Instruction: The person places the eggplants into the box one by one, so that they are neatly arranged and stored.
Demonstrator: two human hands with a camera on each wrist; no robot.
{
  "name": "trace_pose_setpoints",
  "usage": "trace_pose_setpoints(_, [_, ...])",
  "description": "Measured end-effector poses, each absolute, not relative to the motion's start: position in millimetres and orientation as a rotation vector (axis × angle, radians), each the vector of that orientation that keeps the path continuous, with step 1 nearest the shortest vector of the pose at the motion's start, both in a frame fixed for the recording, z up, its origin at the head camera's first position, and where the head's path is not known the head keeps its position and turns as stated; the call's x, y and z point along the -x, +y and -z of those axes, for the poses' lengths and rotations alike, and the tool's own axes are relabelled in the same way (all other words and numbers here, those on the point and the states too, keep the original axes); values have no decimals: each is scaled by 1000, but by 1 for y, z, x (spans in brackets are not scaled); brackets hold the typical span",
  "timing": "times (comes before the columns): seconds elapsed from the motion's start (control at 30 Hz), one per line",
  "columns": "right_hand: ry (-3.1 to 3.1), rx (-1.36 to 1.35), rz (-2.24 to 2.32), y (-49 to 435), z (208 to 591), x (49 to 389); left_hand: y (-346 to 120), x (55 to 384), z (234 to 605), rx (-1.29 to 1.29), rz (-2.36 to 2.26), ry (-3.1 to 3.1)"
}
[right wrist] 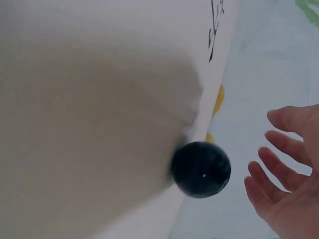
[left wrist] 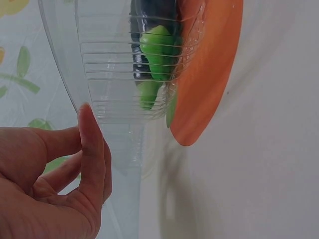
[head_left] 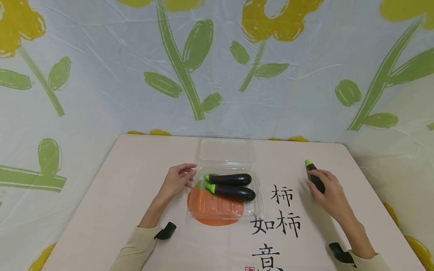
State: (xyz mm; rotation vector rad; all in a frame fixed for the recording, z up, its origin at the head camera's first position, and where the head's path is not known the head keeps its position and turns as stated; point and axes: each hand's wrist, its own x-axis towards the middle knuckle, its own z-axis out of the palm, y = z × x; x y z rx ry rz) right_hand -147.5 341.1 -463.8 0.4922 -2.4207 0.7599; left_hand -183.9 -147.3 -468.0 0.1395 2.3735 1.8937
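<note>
In the head view, two dark eggplants, an upper eggplant point(head_left: 234, 179) and a lower eggplant point(head_left: 234, 192), lie side by side in a clear plastic clamshell box point(head_left: 259, 203) whose lid point(head_left: 223, 150) is folded back. My left hand point(head_left: 176, 182) is at the box's left rim, thumb apart from the fingers. In the left wrist view a fingertip point(left wrist: 85, 112) meets the rim. On the right, my right hand point(head_left: 330, 190) hovers over a third eggplant point(head_left: 311, 167) with a green stem end. The right wrist view shows that eggplant's round end point(right wrist: 201, 170) separate from my spread, slightly bent fingers point(right wrist: 279, 164).
The pale table mat point(head_left: 135, 165) bears an orange round print point(head_left: 215, 221) under the box and black brush characters point(head_left: 288, 224) to its right. A flower-patterned cloth point(head_left: 118, 75) hangs behind and around the table. A black wrist-worn piece point(head_left: 166, 230) shows at the left cuff.
</note>
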Motion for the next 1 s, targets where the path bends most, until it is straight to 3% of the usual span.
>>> trace_pose_setpoints(0.43, [-2536,-382,-751,359,472,144,-146,184,468,-116,-1892,2362])
trace_pose_setpoints(0.7, [-2576,-344,-742,365,475,147,-139,166,431,-130,-1868,2361])
trace_pose_setpoints(1.0, [-2530,-378,-758,366,475,153,-138,165,432,-143,-1857,2391])
